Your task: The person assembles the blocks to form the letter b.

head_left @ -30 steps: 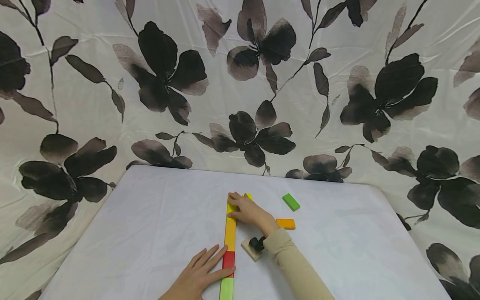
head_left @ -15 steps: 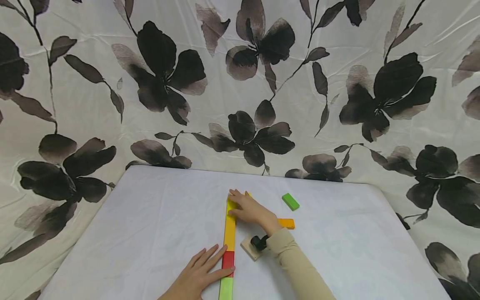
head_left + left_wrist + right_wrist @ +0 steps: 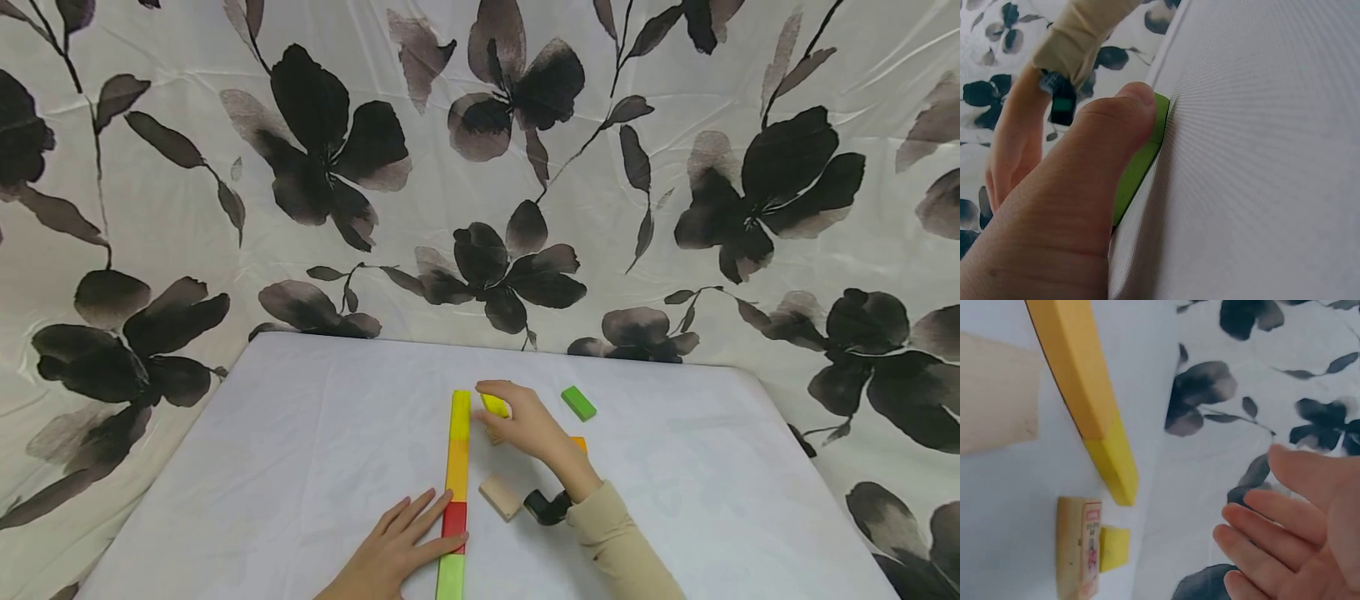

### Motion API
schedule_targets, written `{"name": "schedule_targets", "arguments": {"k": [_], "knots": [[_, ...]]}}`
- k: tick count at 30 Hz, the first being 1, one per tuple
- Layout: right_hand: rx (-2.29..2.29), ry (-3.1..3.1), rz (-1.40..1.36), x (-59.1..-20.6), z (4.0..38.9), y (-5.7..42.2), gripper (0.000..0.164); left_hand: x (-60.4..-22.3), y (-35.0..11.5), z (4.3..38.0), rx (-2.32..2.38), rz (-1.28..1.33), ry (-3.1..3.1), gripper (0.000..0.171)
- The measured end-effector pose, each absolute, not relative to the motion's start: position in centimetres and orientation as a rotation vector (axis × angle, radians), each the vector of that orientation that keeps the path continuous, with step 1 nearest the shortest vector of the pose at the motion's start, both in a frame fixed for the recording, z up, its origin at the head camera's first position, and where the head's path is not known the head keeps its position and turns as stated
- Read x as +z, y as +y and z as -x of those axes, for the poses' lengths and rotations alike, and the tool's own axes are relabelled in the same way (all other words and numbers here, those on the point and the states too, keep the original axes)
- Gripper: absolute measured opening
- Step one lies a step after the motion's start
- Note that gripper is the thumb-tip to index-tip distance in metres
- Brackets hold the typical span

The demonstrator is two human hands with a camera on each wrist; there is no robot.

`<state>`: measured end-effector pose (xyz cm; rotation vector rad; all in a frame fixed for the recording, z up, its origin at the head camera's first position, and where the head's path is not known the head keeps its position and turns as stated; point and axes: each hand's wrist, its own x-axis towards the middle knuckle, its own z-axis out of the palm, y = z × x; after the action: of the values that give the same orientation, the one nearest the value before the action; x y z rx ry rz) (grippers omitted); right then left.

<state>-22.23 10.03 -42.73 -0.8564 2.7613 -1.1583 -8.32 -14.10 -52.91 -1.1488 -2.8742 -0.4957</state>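
A straight row of toy blocks runs away from me across the white table: light green [image 3: 451, 577], red [image 3: 453, 528], orange [image 3: 457, 467] and, at the far end, yellow [image 3: 460, 417]. My left hand [image 3: 390, 557] lies spread beside the row, with fingertips on the red block and the orange block's near end. In its wrist view the thumb rests along a green block [image 3: 1135, 178]. My right hand [image 3: 528, 423] is off the row, fingers loosely bent and holding nothing. It hovers by a second yellow block [image 3: 494, 405] and a printed wooden block [image 3: 1079, 550].
A plain wooden block [image 3: 501, 497] lies right of the row. Farther right are a darker green block [image 3: 578, 403] and an orange block [image 3: 580, 443] partly hidden behind the right wrist. A flower-patterned cloth [image 3: 480, 167] hangs behind the table [image 3: 337, 400].
My right hand has come off the far yellow end of the row and moved right and nearer, uncovering the yellow end block and the loose yellow block. The left hand stays put.
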Motion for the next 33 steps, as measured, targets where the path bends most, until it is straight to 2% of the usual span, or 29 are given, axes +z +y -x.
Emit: {"name": "schedule_targets", "arguments": {"k": [6,10,17,23,33], "knots": [[-1.347,2.782,0.725,-43.5,19.6,11.9,0.032,-53.0,-14.0,8.3,-0.494,1.138,-2.876,0.082],[-1.430,2.697,0.672,-45.5,17.8,13.5,0.031,-52.9,-13.8,8.4,-0.549,1.133,-2.922,0.082],[-1.433,2.518,0.611,-49.1,15.5,15.1,0.041,-52.8,-13.8,8.4,-0.583,1.139,-2.986,0.082],[-1.433,2.475,0.588,-50.0,14.7,15.3,0.048,-52.7,-13.8,8.4,-0.581,1.136,-2.985,0.082],[-1.418,2.556,0.604,-51.7,14.5,15.0,0.040,-52.6,-13.9,8.3,-0.568,1.140,-2.984,0.082]]}}
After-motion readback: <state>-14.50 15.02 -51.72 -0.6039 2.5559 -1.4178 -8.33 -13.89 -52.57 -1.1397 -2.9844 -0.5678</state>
